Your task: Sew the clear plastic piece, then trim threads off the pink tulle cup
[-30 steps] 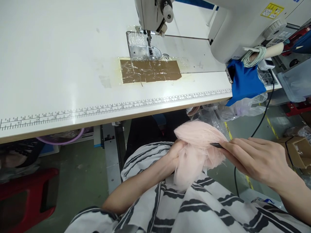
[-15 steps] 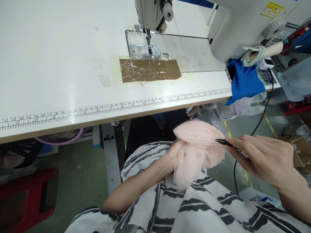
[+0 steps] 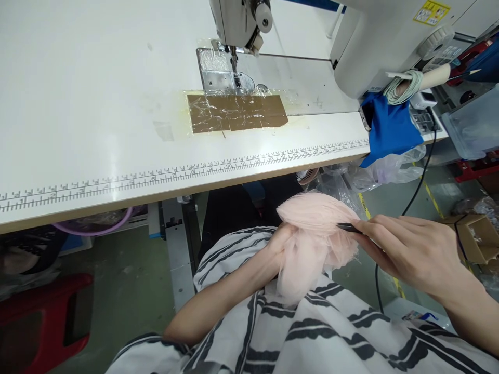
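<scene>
Gathered pale pink tulle [image 3: 315,218] is bunched above my lap, in front of the table edge. My left hand [image 3: 283,241] is closed on it from the left, its fingers mostly hidden in the folds. On the other side, my right hand [image 3: 405,249] pinches a thin black tool, apparently tweezers [image 3: 345,227]. Their tip touches the right side of the bunch; whether the tip grips a fold I cannot tell.
A white sewing machine [image 3: 236,26] stands on the white table [image 3: 97,104], whose front edge bears a printed ruler. Blue cloth [image 3: 393,130] hangs over the table's right corner. A red stool [image 3: 47,317] is at lower left. A black cable [image 3: 423,171] runs down on the right.
My right hand and the black tool have moved slightly left, further over the tulle. My left hand keeps its hold; the whole view has shifted a little.
</scene>
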### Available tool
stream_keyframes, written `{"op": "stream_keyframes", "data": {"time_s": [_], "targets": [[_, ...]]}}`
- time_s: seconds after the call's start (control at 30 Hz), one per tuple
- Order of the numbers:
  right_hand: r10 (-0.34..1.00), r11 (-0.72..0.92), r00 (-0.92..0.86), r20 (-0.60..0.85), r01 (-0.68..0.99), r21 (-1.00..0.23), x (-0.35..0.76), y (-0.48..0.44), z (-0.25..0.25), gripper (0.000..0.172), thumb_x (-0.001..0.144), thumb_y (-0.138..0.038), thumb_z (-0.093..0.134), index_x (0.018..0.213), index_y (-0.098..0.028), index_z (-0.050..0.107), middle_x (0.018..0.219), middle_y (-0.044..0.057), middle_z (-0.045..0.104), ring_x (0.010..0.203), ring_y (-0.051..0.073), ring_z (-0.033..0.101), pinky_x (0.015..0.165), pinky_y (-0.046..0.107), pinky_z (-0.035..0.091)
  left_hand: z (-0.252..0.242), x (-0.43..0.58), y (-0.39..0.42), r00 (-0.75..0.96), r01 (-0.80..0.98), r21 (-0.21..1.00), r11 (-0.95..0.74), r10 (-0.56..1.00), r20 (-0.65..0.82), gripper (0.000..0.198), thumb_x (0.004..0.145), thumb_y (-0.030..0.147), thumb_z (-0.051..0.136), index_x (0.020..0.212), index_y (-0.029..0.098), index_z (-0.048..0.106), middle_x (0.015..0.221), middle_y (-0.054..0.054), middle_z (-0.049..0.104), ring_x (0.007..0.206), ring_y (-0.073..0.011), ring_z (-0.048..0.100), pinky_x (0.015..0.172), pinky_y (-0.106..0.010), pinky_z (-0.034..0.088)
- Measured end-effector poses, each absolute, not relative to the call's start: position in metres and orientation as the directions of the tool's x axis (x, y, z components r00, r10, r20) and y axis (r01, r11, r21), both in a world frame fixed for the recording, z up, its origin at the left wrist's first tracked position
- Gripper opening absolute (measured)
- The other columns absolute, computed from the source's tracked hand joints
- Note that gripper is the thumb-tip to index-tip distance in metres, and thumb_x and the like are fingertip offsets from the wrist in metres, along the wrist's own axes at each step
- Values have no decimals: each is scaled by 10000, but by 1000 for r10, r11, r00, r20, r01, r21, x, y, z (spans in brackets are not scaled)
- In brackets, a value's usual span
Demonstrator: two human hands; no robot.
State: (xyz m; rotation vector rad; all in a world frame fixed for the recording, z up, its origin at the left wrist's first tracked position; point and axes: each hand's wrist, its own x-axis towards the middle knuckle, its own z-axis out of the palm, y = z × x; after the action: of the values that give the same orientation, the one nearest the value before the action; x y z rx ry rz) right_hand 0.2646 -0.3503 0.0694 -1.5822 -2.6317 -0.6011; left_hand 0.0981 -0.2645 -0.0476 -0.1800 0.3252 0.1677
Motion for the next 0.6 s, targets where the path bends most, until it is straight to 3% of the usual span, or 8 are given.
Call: {"op": "stream_keyframes", "data": {"time_s": [0.1, 0.23, 0.47, 0.6], "targets": [[852, 400, -480, 208, 854, 334, 263, -347, 70, 67, 948, -189, 589, 887, -159, 594, 606, -50, 603, 455, 53, 437, 498, 246, 265, -41, 97, -263, 923, -157, -180, 971, 80, -377, 472, 1000, 327, 359, 1066, 26, 715, 1123, -127, 716, 1047, -223, 654, 1017, -351, 468], [857, 378, -470, 213, 852, 362, 263, -345, 70, 107, 933, -189, 606, 832, -169, 577, 562, -65, 547, 439, 51, 398, 497, 252, 239, -37, 96, -262, 905, -158, -177, 971, 71, -419, 447, 1000, 265, 347, 992, 40, 732, 1057, -104, 730, 987, -191, 664, 1059, -342, 433], [862, 379, -464, 204, 858, 348, 267, -347, 71, 122, 937, -219, 617, 831, -163, 599, 572, -55, 544, 457, 61, 399, 496, 253, 235, -37, 93, -263, 925, -166, -184, 969, 89, -370, 423, 988, 291, 385, 1103, 28, 695, 1134, -122, 708, 1063, -208, 644, 1040, -342, 460], [853, 412, -482, 198, 857, 311, 266, -349, 74, 111, 936, -220, 625, 846, -157, 611, 586, -51, 570, 465, 60, 416, 497, 252, 246, -34, 92, -261, 925, -142, -172, 975, 68, -374, 441, 992, 309, 384, 1056, 26, 716, 1088, -128, 720, 1006, -212, 665, 976, -333, 503]]}}
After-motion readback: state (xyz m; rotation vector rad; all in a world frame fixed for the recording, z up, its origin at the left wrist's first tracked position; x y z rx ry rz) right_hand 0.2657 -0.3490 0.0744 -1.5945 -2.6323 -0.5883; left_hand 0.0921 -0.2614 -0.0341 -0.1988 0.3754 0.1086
